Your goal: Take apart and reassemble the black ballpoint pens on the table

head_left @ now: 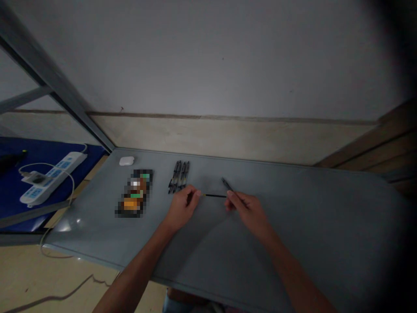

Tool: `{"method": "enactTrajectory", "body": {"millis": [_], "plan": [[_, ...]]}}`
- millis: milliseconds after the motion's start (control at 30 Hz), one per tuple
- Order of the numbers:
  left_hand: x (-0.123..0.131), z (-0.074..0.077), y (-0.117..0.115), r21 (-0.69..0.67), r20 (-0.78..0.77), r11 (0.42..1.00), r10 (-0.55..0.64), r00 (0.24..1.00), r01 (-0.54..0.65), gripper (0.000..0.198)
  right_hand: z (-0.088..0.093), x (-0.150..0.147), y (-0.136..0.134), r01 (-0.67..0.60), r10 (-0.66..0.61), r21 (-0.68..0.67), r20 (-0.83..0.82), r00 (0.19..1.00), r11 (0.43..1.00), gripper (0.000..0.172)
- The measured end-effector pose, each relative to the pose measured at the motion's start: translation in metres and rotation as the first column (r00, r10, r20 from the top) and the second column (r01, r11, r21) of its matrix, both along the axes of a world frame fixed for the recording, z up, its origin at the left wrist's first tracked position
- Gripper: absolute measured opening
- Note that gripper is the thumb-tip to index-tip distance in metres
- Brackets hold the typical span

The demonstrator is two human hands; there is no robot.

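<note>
My left hand point(184, 207) is closed, its thumb and forefinger pinching one end of a thin dark pen refill point(215, 195) with a yellowish tip. The refill lies level between my two hands, and its other end reaches the fingers of my right hand point(248, 211). That hand is closed around a black pen point(226, 183), which slants up and to the left out of the grip. Whether the right fingers also grip the refill is hidden. Just beyond my left hand, several black pens point(179, 176) lie side by side on the grey table point(208, 252).
Left of the pens lies a phone-shaped object with a pixelated surface point(135, 195). A white earbud case point(127, 161) sits near the back left corner. On a blue surface farther left rests a white power strip point(54, 178) with a cable. A wall point(228, 134) runs behind the table.
</note>
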State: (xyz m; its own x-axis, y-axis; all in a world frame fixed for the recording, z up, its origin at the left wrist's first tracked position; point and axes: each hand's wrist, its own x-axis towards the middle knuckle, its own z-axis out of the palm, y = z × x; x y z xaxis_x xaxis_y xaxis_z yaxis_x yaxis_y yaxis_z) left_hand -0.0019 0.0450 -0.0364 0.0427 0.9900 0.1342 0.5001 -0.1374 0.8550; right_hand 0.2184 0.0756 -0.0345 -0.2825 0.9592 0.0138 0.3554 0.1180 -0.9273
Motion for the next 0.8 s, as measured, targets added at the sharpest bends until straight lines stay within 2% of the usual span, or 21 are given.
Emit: {"method": "enactTrajectory", "body": {"millis": [67,133,267,467,567,700,800], "plan": [[0.002,-0.001,0.000,-0.006,0.040,1.000,-0.020,0.999,0.020,0.029,-0.001,0.001,0.001,-0.002,0.002,-0.004,-0.005,1.000,1.000,0.042],[0.002,-0.004,0.001,-0.002,0.087,1.000,0.017,0.996,-0.016,0.024,-0.001,0.001,0.002,0.002,-0.002,0.005,-0.022,1.000,1.000,0.036],[-0.006,-0.007,0.005,0.085,0.132,0.975,0.192,0.973,-0.204,0.022,-0.002,0.003,0.005,0.025,-0.025,0.000,-0.048,0.999,1.000,0.035],[-0.028,0.003,0.008,0.304,0.005,0.847,0.455,0.890,-0.435,0.045,-0.003,0.004,0.004,0.035,-0.036,-0.013,-0.052,0.998,0.999,0.038],[-0.035,0.003,0.008,0.382,-0.107,0.766,0.593,0.798,-0.518,0.054,-0.004,0.004,0.003,0.054,-0.056,-0.030,-0.066,0.996,0.998,0.037],[-0.043,-0.003,0.009,0.386,-0.196,0.692,0.708,0.678,-0.611,0.060,-0.004,0.003,0.003,0.057,-0.059,-0.028,-0.073,0.996,0.998,0.038],[-0.051,-0.008,0.012,0.377,-0.214,0.686,0.719,0.662,-0.623,0.057,-0.003,0.003,0.004,0.062,-0.064,-0.025,-0.074,0.995,0.998,0.039]]}}
